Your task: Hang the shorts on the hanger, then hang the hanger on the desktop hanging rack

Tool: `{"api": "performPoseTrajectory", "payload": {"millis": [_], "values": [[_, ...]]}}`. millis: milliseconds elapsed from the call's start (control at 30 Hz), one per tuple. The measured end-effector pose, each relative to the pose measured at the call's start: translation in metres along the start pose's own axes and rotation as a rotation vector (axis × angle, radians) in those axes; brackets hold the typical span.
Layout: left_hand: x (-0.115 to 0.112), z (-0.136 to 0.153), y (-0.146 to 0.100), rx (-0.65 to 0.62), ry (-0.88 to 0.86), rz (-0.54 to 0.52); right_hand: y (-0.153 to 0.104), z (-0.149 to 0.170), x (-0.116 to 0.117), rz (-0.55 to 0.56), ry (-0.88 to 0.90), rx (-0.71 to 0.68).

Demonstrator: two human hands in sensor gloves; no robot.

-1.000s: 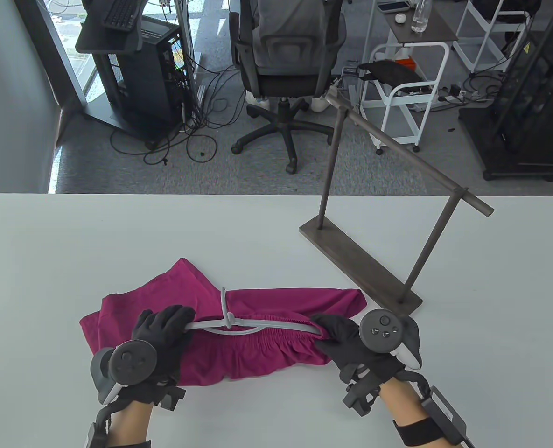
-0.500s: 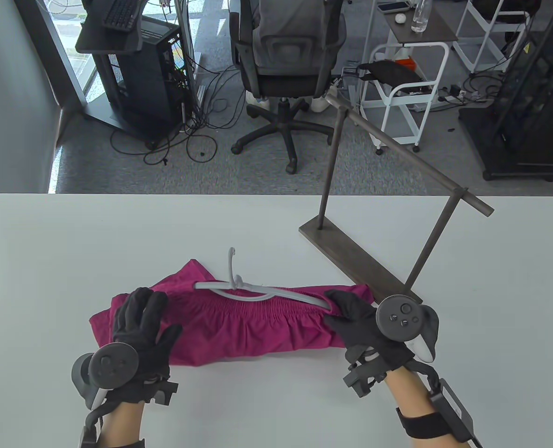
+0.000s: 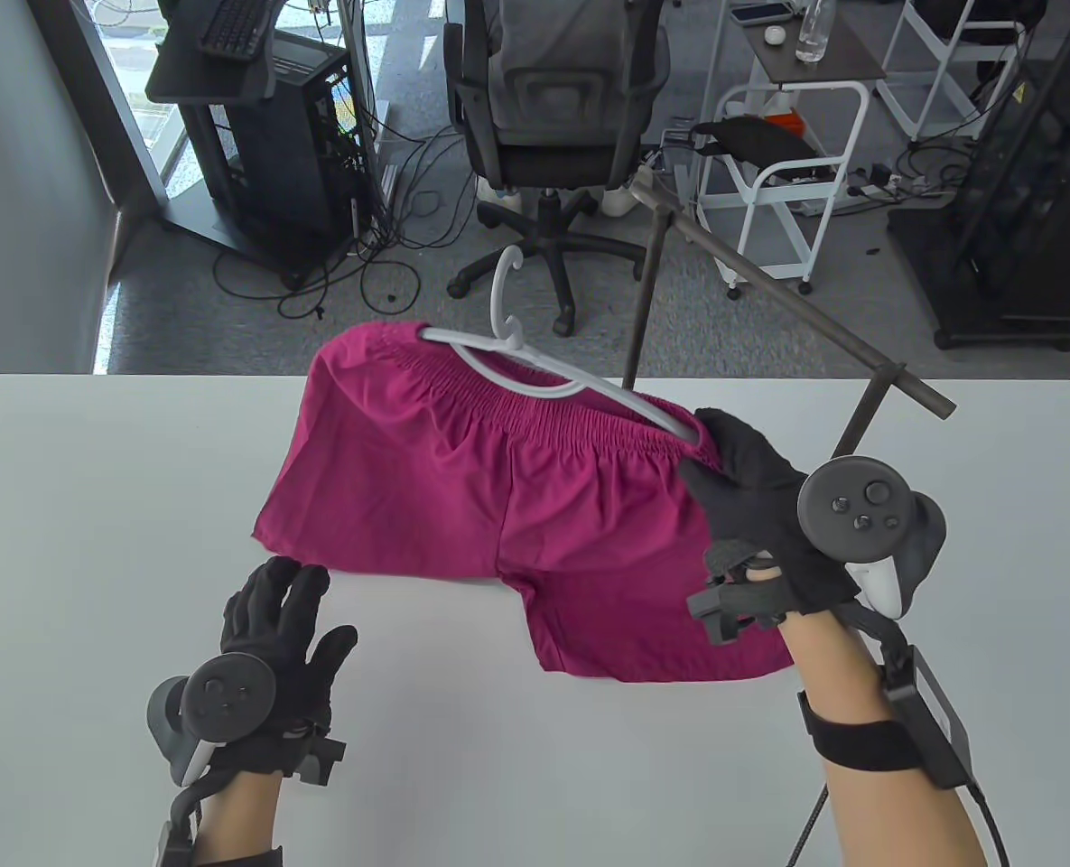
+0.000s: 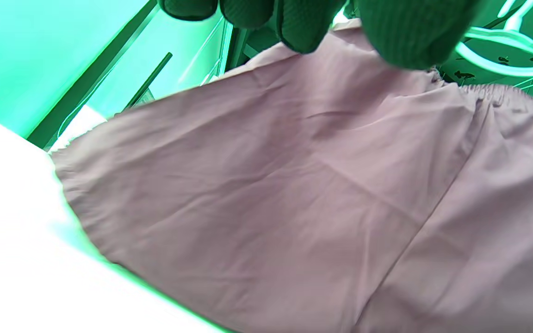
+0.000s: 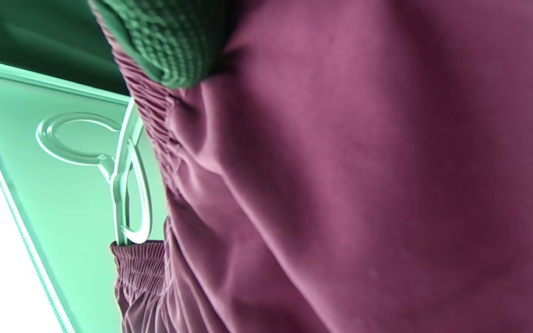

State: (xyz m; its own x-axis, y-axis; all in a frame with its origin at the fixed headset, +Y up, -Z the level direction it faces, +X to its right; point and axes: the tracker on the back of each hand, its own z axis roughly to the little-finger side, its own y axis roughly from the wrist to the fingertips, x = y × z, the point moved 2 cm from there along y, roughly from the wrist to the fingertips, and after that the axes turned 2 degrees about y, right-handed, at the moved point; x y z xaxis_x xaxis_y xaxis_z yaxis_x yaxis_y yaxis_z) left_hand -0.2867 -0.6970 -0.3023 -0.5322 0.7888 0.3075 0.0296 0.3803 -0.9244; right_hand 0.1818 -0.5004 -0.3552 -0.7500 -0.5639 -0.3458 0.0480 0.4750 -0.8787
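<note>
- Your table view alone shows the whole layout: your right hand holds the white hanger up off the table, with the magenta shorts spread on it and hanging below.
- Only that view shows the desktop hanging rack — its bar runs just behind and above your right hand, and the hanger's hook is not on it.
- Your right wrist view adds the close detail: a gloved fingertip presses on the gathered waistband, with the hanger's hook and loop showing beside the fabric.
- Your left wrist view shows the shorts' cloth filling the frame below your fingers, but it cannot tell you whether they touch it.
- Right hand: fingers are curled round the hanger's right end and the waistband there, pinching both together.
- Left hand: fingers are straight and relaxed, holding nothing — it sits low over the table, below the shorts' left leg hem and apart from it in the table view.
- The shorts' lower right leg reaches down beside your right forearm.
</note>
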Motion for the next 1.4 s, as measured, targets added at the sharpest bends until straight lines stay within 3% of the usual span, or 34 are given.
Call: {"api": "performPoseTrajectory", "payload": {"millis": [200, 433, 967, 1400], "values": [[-0.004, -0.002, 0.0, -0.009, 0.004, 0.024, 0.009, -0.007, -0.03, 0.112, -0.012, 0.044], [-0.013, -0.002, 0.002, 0.001, 0.031, 0.086, 0.005, 0.017, -0.049, 0.148, 0.022, 0.157], [-0.026, -0.009, 0.005, -0.002, 0.197, 0.215, -0.011, 0.098, -0.049, 0.133, 0.072, 0.436], [-0.036, -0.012, 0.006, -0.011, 0.245, 0.264, -0.028, 0.132, -0.039, 0.077, 0.068, 0.52]]}}
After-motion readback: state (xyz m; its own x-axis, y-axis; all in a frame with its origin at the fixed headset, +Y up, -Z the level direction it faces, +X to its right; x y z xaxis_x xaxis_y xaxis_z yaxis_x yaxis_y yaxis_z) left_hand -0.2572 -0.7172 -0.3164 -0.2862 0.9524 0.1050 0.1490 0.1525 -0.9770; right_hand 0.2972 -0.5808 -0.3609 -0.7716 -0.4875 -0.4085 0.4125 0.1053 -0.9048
